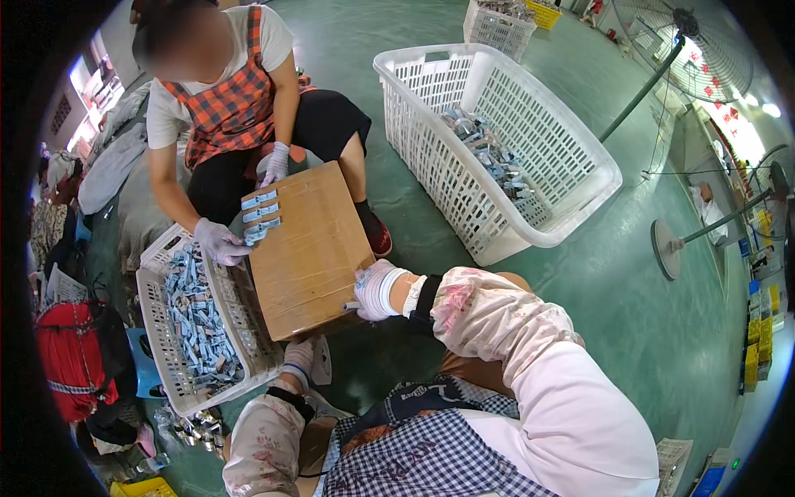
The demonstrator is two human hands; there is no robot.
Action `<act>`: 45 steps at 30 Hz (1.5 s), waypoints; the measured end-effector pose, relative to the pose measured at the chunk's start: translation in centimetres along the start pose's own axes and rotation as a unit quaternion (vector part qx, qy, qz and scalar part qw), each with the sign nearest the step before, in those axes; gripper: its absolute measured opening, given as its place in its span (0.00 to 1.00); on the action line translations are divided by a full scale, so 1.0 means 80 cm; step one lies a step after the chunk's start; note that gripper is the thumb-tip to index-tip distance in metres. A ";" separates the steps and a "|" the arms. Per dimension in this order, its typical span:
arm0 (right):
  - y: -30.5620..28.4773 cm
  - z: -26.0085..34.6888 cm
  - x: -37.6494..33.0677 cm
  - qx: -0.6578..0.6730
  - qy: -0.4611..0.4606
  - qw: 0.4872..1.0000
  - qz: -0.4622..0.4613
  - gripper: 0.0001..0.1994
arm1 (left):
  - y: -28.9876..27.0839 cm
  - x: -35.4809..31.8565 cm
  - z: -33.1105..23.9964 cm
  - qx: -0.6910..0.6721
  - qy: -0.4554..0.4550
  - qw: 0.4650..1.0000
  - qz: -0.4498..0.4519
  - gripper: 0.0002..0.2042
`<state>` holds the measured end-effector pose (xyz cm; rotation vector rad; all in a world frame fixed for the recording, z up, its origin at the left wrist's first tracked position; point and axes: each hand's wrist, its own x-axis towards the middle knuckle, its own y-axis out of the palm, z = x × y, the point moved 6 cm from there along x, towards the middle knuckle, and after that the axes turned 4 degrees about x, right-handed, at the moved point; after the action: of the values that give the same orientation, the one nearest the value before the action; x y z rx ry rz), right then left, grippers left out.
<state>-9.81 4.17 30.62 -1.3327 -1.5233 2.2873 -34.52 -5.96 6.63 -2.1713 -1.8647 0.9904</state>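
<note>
A brown cardboard box (310, 253) stands between me and a seated co-worker. My right hand (374, 290), in a white glove, grips the box's near right edge. My left hand (298, 361), also gloved, is at the box's lower near corner, partly hidden beneath it. Three small blue-grey packets (260, 217) lie in a row on the far left of the box top. The co-worker's gloved hand (219, 243) touches those packets; their other gloved hand (275, 163) rests near the box's far edge.
A white slatted basket (157, 331) full of blue-grey packets sits left of the box. A larger white basket (571, 157) with some packets stands at the right on the green floor. A standing fan's base (667, 248) is further right. A red bag (70, 356) lies at left.
</note>
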 end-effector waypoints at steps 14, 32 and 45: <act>-0.005 0.015 0.006 -0.004 0.009 1.000 0.004 0.23 | -0.012 -0.015 -0.035 0.317 0.056 0.947 -0.009 0.21; 0.005 0.007 0.002 -0.001 0.009 1.000 -0.006 0.23 | -0.006 -0.026 -0.058 0.020 -0.066 0.998 0.012 0.19; -0.002 0.011 0.009 -0.022 0.009 1.000 -0.004 0.23 | -0.003 0.003 0.013 0.121 -0.012 0.993 0.005 0.23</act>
<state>-10.92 3.99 30.37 -1.3504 -1.5783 2.2441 -35.26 -6.01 5.87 -2.0383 -1.6459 1.1800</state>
